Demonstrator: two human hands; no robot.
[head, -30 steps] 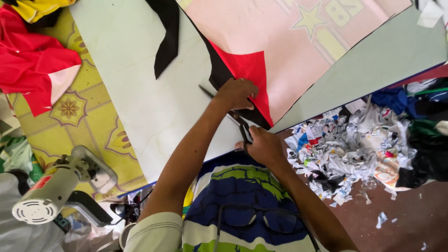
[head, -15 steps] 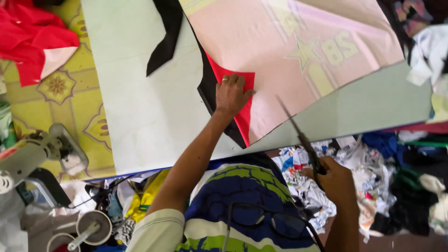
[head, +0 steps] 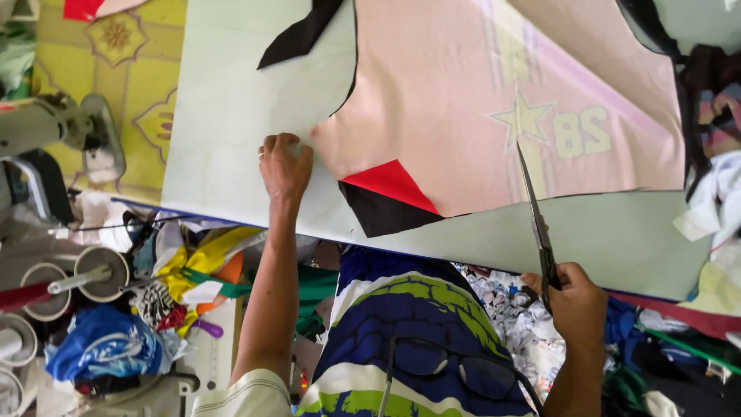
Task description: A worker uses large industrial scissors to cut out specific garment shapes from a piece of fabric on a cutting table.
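Observation:
A pale pink fabric panel [head: 478,100] with a printed star and numerals lies on a pale green board [head: 231,123]. Its lower corner is folded, showing a red patch [head: 390,184] and a black patch [head: 378,216]. My left hand [head: 284,164] presses flat on the board at the pink panel's left edge, just left of the red patch. My right hand [head: 573,300] grips long scissors [head: 534,208] by the handles. Their closed blades point up across the panel's lower edge, below the star.
A sewing machine [head: 54,131] and thread spools [head: 93,274] stand at the left on a yellow patterned cloth [head: 131,69]. Fabric scraps [head: 193,270] pile up below the board. More cloth [head: 718,193] heaps at the right. Glasses [head: 448,367] hang on my shirt.
My left hand has slid left off the red corner to the panel's edge. My right hand has carried the scissors from the cut area out to the right.

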